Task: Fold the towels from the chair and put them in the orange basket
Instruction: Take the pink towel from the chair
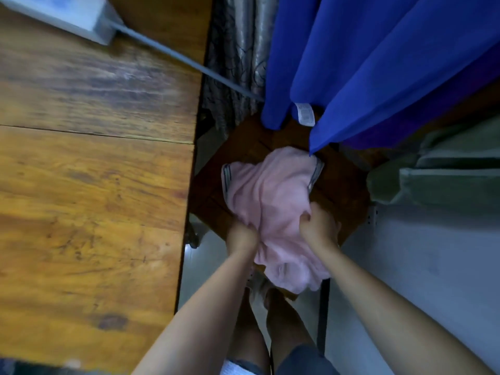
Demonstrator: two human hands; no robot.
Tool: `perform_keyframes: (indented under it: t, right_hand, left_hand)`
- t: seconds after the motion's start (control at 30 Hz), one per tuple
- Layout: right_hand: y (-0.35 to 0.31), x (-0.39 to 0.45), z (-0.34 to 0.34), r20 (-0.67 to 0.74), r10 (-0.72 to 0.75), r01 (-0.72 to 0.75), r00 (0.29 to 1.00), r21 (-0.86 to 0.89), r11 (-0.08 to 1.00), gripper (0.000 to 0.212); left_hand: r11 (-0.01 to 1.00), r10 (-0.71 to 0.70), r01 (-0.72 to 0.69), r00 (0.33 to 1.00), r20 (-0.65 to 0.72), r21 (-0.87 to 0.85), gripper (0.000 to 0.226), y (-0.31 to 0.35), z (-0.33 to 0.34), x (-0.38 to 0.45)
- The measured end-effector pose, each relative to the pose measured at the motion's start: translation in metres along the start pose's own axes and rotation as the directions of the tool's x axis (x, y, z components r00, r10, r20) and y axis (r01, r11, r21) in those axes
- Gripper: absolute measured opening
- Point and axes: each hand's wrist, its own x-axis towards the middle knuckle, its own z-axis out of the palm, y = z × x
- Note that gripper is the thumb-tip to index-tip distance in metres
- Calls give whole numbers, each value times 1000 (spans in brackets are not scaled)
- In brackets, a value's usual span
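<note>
I see bare forearms (392, 307), no sleeves; dark denim shorts (300, 361) with a white hem patch, legs bare below.

A crumpled pink towel (266, 201) with grey-striped ends lies bunched on the dark wooden chair (343, 185) seat.

Soft matt pink towel (270, 201), smooth blue cloth (378, 63), glossy worn wooden table (94, 158)
</note>
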Motion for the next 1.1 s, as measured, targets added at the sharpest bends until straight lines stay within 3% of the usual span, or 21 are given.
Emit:
perform_keyframes:
  t: [0.13, 0.23, 0.33, 0.43, 0.57, 0.67, 0.73, 0.83, 0.93, 1.03, 1.1]
  right_hand:
    - [-30, -35, -41, -52, -99, 103, 994, 66, 993, 26]
    - [-58, -59, -76, -102, -136, 151, 985, 155, 976, 31]
    - [-92, -90, -115, -209, -189, 248, 959, 309, 918, 32]
    - [-129, -128, -152, -325, -251, 374, 912, 402, 836, 30]
    - [-181, -183, -184, -550, -384, 632, 742, 382, 674, 22]
    - [-228, -232, -196, -678, -472, 781, 563, 251, 572, 17]
    - [-261, -262, -199, -703, -515, 812, 490, 153, 564, 15]
    - [-312, -308, -196, -743, -535, 854, 404, 97, 511, 9]
    - [-355, -345, -193, -766, -530, 889, 364, 117, 442, 12]
    - [-387, -374, -168, -743, -570, 906, 350, 114, 408, 12]
    - [-393, -376, -139, -710, -608, 895, 356, 73, 439, 14]
  left_hand:
    - [985, 142, -155, 980, -140, -80, 30, 17, -30, -52]
    - [933, 322, -348, 922, -213, -94, 29, 38, -66, -86]
    - [828, 498, -546, 820, -283, -127, 20, 63, -118, -120]
    - [691, 608, -709, 676, -417, -141, 17, 77, -173, -154]
    - [518, 638, -841, 502, -584, -156, 25, 78, -249, -191]
    - [397, 608, -909, 363, -706, -125, 24, 68, -313, -215]
    - [349, 597, -936, 263, -758, -51, 26, 63, -352, -225]
    - [286, 594, -956, 127, -794, 61, 28, 47, -423, -240]
    - [261, 616, -947, 13, -787, 188, 31, 19, -480, -245]
    - [304, 626, -913, -25, -779, 274, 29, -34, -525, -231]
    - [415, 668, -853, 49, -742, 317, 33, -69, -539, -206]
